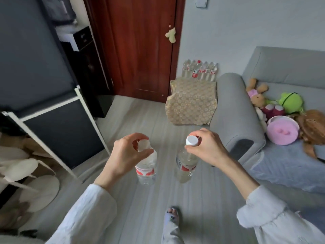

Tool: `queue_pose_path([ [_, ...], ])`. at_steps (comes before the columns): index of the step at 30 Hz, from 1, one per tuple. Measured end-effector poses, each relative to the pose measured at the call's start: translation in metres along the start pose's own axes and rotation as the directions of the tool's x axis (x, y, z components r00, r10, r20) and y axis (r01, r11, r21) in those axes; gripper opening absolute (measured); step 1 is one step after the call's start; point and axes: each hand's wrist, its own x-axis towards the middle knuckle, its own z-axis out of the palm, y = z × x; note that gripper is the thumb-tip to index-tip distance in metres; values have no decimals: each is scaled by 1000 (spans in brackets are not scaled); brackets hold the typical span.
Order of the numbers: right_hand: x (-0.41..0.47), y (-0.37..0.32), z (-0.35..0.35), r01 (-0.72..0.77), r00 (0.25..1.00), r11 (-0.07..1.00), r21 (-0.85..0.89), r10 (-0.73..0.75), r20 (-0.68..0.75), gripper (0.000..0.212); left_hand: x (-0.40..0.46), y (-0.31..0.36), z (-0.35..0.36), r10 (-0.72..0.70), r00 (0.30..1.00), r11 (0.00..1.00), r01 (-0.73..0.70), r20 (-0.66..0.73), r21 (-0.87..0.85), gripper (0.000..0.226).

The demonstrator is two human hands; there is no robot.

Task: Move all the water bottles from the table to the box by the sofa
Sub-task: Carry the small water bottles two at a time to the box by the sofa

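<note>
My left hand [125, 154] grips the neck of a clear water bottle [146, 169] with a red-and-white label, hanging upright above the floor. My right hand [204, 147] holds a second clear bottle [186, 166] by its neck, just under its white cap. Both bottles are carried side by side, a little apart. Ahead, beside the grey sofa's armrest [233, 110], stands the box [192, 103], wrapped in gold patterned paper. Behind it, several more bottles [200, 69] stand in a row against the wall.
A dark red door [140, 46] is straight ahead. A white-framed dark cabinet [61, 125] stands on the left. Soft toys [281, 110] lie on the sofa seat. My slippered foot [172, 217] is on the pale grey floor.
</note>
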Motion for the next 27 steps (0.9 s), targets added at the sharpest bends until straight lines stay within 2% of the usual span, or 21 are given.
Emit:
queue_pose_path([
  [4, 87, 30, -26, -7, 999, 1000, 22, 6, 38, 18, 94, 16, 24, -11, 1000, 1000, 11, 22, 27, 30],
  [12, 247, 85, -54, -8, 1000, 1000, -17, 9, 15, 22, 269, 36, 69, 15, 999, 1000, -16, 44, 22, 29],
  [21, 449, 159, -51, -116, 992, 991, -65, 118, 37, 8, 487, 17, 131, 44, 987, 999, -45, 152, 4, 28],
  [27, 576, 195, -52, -214, 976, 975, -64, 216, 29, 10, 635, 21, 169, 86, 960, 993, -104, 266, 54, 29],
])
